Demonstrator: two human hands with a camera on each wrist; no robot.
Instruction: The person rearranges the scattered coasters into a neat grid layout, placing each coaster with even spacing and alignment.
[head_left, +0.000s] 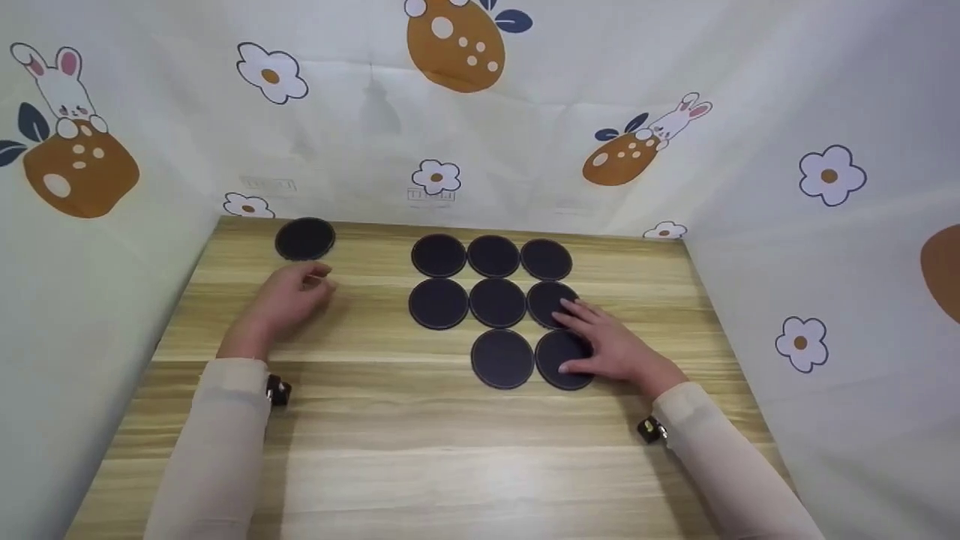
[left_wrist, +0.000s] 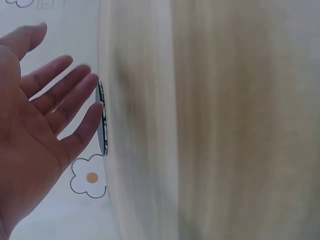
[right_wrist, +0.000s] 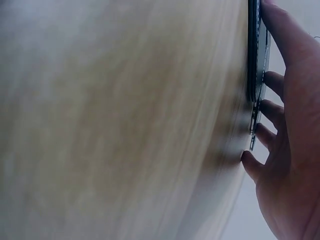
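Black round coasters lie flat on the table in rows: a back row of three with its middle coaster [head_left: 493, 256], a middle row of three, and a front row of two with its left coaster [head_left: 502, 359]. My right hand [head_left: 611, 346] rests with spread fingers over the front-right coaster [head_left: 555, 358] and touches the middle-right coaster [head_left: 546, 304]. A separate black coaster [head_left: 304, 238] sits at the back left; whether others lie beneath it I cannot tell. Just in front of it is my left hand [head_left: 289, 298], holding nothing, its fingers loosely extended in the left wrist view.
The wood-grain table [head_left: 420, 450] is bounded at the back and both sides by a pale cloth [head_left: 360, 142] printed with rabbits, orange fruit and flowers. Small black wrist cameras [head_left: 278, 391] hang at both cuffs, close to the tabletop.
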